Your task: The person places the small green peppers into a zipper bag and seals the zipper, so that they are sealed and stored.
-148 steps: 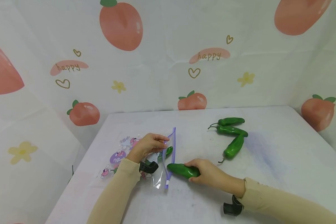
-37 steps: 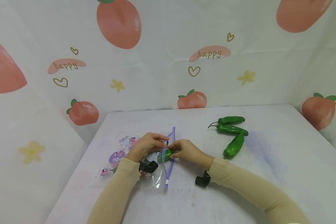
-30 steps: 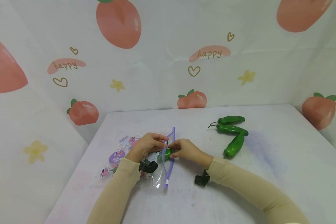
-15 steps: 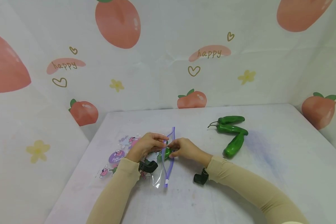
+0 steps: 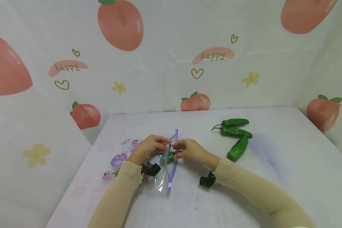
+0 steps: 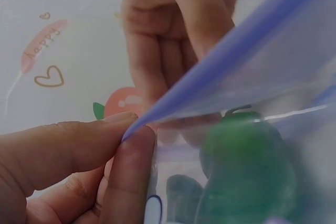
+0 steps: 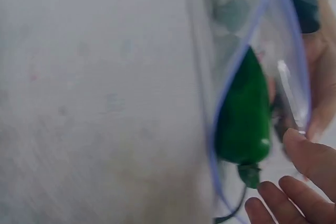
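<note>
A clear zip bag (image 5: 119, 160) with purple zip edges and cartoon prints lies on the table, its mouth facing right. My left hand (image 5: 151, 148) pinches one purple edge of the mouth between thumb and finger, as the left wrist view shows. Just inside the mouth lies a green chili pepper (image 7: 244, 114), its thin stem pointing out. More green shows through the printed plastic, partly hidden by my left hand. My right hand (image 5: 192, 152) is right beside the mouth, near the stem, with fingers loosely bent and apart from the pepper.
Three more green chili peppers lie at the back right: a rear one (image 5: 235, 122), a middle one (image 5: 236, 131) and a front one (image 5: 238, 148). The white table (image 5: 290, 164) meets a printed cloth backdrop (image 5: 159, 79) behind.
My right hand brought a chili pepper from right of the bag into its mouth, then let go and drew back slightly right. My left hand has kept its pinch on the edge.
</note>
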`<state>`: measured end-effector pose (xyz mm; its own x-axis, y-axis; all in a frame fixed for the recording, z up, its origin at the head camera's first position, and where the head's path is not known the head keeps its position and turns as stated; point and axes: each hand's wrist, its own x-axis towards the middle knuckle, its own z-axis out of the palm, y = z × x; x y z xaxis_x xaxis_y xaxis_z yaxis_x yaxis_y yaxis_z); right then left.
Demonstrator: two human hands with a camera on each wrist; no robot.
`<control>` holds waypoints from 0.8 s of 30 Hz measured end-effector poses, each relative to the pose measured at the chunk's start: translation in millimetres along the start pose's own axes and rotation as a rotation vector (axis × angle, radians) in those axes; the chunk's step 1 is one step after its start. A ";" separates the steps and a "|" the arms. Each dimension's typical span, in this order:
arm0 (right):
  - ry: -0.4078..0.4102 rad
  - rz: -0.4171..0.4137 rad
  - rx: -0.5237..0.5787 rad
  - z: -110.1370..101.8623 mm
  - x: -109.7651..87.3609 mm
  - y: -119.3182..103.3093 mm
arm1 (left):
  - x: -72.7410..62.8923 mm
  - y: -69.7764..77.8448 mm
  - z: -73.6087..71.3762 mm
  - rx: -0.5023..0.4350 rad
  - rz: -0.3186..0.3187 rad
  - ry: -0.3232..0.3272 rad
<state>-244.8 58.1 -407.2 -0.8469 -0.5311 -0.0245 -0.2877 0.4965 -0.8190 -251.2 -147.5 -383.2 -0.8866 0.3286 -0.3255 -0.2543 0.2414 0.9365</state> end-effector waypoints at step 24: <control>0.182 -0.040 0.044 -85.0 -62.0 -17.5 | 2.1 -3.5 0.9 -0.006 -0.021 0.015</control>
<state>-225.3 140.7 -342.6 -0.9032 -0.4150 0.1098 -0.3067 0.4448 -0.8415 -251.9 -146.9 -387.3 -0.8868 0.3097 -0.3429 -0.2751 0.2425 0.9304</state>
